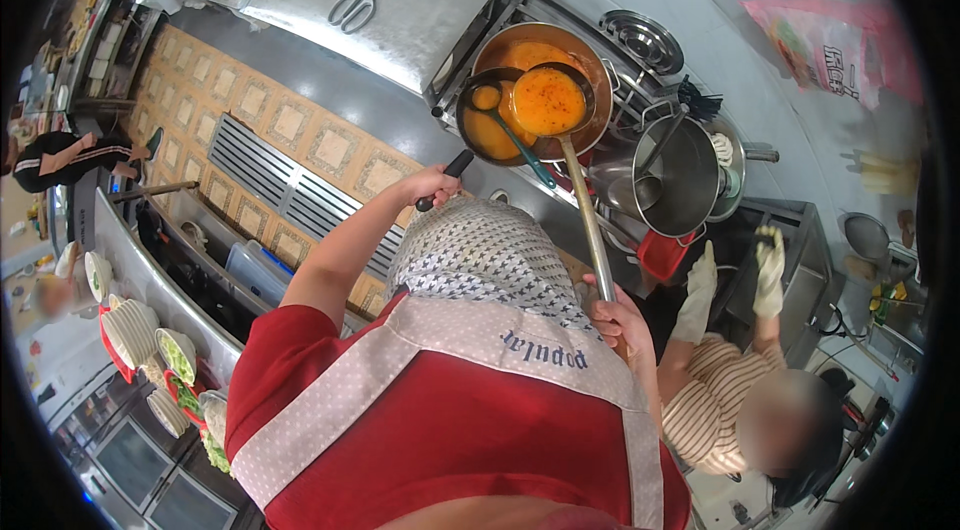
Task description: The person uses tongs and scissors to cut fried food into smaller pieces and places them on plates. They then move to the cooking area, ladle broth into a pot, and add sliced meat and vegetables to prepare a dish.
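Observation:
My left hand [439, 186] is closed around the black handle [458, 164] of a dark pan [466, 131] with orange soup in it. In my right hand [619, 316] is the long metal handle of a large ladle [555, 101], its bowl full of orange broth with dark red flecks. The ladle bowl is above the pan's right side and a big steel pot [600, 72] of orange broth. A smaller ladle with a teal handle [517, 144] rests in the pan, its bowl holding broth. Whether the pan touches the pot's rim cannot be told.
A tall steel pot [675, 177] with a ladle inside stands to the right, near a red container [664, 254]. A co-worker in white gloves [697, 290] is close on my right. Scissors [356, 7] lie on the steel counter [300, 12]. Bowls [129, 331] line the left counter.

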`<state>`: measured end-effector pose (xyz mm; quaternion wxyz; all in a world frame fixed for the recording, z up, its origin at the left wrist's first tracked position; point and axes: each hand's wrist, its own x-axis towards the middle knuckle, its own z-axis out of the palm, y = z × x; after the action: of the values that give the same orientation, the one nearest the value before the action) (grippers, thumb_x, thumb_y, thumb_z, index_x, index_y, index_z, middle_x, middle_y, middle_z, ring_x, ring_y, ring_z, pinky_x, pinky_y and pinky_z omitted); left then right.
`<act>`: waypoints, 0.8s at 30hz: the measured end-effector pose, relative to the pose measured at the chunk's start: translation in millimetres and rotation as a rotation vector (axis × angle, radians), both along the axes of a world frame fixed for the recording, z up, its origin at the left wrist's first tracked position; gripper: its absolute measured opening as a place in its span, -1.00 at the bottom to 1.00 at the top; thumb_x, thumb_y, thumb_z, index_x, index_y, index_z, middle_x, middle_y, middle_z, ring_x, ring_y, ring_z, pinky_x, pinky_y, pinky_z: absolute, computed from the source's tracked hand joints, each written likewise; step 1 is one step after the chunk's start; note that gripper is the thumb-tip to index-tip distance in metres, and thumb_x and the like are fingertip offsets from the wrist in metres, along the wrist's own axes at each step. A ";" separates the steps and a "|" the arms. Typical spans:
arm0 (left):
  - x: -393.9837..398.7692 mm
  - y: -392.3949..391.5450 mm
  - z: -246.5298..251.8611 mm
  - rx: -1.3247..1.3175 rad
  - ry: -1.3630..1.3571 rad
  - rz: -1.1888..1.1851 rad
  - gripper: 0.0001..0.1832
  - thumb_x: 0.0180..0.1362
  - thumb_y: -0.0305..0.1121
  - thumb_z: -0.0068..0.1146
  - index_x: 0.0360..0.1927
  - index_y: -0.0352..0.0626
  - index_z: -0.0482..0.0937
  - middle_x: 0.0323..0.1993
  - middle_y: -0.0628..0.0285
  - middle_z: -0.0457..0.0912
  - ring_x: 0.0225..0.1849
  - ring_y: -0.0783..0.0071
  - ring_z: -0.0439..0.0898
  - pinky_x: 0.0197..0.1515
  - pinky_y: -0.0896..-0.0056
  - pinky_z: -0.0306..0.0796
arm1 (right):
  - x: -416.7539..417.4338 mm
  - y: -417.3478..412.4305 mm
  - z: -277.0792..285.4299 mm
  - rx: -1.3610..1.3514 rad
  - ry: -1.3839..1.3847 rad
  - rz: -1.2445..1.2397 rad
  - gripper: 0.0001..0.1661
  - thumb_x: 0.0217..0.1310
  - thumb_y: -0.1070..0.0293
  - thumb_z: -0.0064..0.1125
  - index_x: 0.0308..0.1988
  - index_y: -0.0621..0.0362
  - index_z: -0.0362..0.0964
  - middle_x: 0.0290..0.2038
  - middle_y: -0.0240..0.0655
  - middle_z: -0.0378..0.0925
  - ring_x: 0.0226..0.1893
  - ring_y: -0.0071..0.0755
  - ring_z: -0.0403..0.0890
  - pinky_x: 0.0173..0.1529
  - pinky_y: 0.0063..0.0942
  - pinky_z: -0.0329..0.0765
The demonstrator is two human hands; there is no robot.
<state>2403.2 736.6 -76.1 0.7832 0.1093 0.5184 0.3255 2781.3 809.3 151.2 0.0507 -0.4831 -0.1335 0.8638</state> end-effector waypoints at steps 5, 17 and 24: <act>-4.2 1.3 -0.5 -0.035 -0.043 0.004 -0.89 0.03 -0.43 0.01 -0.47 -0.16 0.32 -0.76 0.46 0.24 -0.81 0.73 0.21 -0.76 0.62 0.17 | -0.4 -0.7 -10.1 0.095 -0.083 0.111 -0.43 0.06 0.59 -0.07 0.12 0.05 0.15 -0.64 -0.54 0.16 -0.78 -0.77 0.14 -0.76 -0.73 0.14; -7.3 8.0 0.9 -0.117 -0.131 0.054 -0.83 0.09 -0.46 0.02 -0.51 -0.10 0.28 -0.73 0.47 0.24 -0.78 0.74 0.21 -0.78 0.62 0.15 | -7.9 6.4 -10.6 0.223 -0.209 0.243 -0.43 0.07 0.61 -0.09 0.12 0.03 0.14 -0.65 -0.50 0.19 -0.80 -0.70 0.17 -0.76 -0.65 0.18; -11.4 1.4 -12.0 -0.120 -0.190 0.006 -0.80 0.12 -0.42 0.03 -0.55 -0.11 0.28 -0.76 0.47 0.22 -0.80 0.73 0.20 -0.79 0.63 0.14 | -14.1 5.5 -14.6 0.350 -0.310 0.329 -0.41 0.06 0.62 -0.08 0.13 0.10 0.11 -0.64 -0.48 0.21 -0.81 -0.68 0.19 -0.76 -0.64 0.19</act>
<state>2391.9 738.0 -88.1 0.8330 0.0293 0.4605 0.3053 2767.2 814.8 136.6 -0.0287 -0.5652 -0.3632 0.7402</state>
